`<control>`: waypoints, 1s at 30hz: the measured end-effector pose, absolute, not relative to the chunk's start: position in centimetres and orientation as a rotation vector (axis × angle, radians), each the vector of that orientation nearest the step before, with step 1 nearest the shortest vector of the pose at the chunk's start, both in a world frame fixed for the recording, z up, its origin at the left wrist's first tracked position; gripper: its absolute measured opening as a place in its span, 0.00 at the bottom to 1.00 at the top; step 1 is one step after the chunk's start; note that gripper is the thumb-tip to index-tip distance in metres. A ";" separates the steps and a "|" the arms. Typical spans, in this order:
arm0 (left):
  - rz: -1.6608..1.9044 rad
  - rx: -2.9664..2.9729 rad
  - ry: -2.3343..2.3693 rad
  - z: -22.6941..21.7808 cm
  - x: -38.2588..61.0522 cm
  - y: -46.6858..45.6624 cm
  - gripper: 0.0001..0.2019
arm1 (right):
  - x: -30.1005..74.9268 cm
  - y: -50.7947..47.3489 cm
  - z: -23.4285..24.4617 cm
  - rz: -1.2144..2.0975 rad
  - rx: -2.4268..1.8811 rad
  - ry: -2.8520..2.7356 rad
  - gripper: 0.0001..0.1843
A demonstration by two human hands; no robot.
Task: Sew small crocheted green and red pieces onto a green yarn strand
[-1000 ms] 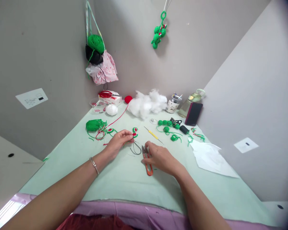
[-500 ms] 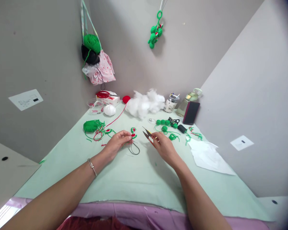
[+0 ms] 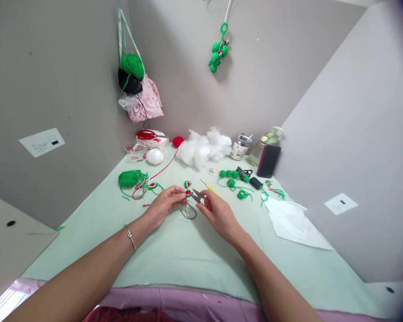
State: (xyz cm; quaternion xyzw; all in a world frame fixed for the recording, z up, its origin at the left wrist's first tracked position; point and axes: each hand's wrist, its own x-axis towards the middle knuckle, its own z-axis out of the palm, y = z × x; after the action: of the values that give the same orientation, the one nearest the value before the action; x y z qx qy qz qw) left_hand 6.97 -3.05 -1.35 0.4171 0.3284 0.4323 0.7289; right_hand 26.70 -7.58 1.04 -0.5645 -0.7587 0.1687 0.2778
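Between thumb and fingers, my left hand [image 3: 168,203] pinches a small red, white and green crochet piece [image 3: 188,193]. A dark cord loop [image 3: 190,212] hangs below it onto the table. My right hand [image 3: 218,214] grips small thread snips [image 3: 198,196], their blades apart and pointing at the crochet piece; whether they touch it I cannot tell. A similar small crochet piece [image 3: 187,184] lies just behind. The yellow-handled crochet hook [image 3: 211,188] lies on the table past my right fingers.
Green yarn [image 3: 129,178] and tangled ends lie left. At the back are white stuffing [image 3: 204,147], a white yarn ball [image 3: 155,156], a red yarn ball [image 3: 177,142] and a pen cup [image 3: 240,147]. Right: green crochet balls [image 3: 231,183], a phone [image 3: 268,161], white paper [image 3: 289,221].
My right hand has moved left with the snips, bringing the blades up close to the crochet piece. The left hand keeps its pinch; the whole view has shifted slightly.
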 end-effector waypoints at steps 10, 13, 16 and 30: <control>0.975 0.934 0.700 -1.6 7.0 -3.1 0.12 | 26.3 -7.5 0.5 0.147 -1.511 -2.160 0.07; 0.989 0.941 0.700 -1.6 7.1 -3.1 0.12 | 26.1 -7.7 0.9 0.127 -1.504 -2.179 0.07; 1.009 0.957 0.717 -1.5 7.1 -3.1 0.12 | 25.9 -7.8 1.2 0.109 -1.540 -2.192 0.08; 1.006 0.980 0.768 -1.3 7.2 -3.3 0.14 | 25.7 -7.8 1.1 -0.048 -1.567 -2.294 0.13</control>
State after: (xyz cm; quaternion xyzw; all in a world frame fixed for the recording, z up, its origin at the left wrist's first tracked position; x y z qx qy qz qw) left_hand 7.21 -3.25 -1.26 0.4394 0.3444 0.4509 0.6964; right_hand 25.74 -7.77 1.07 -0.5547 -0.8121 -0.0168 0.1805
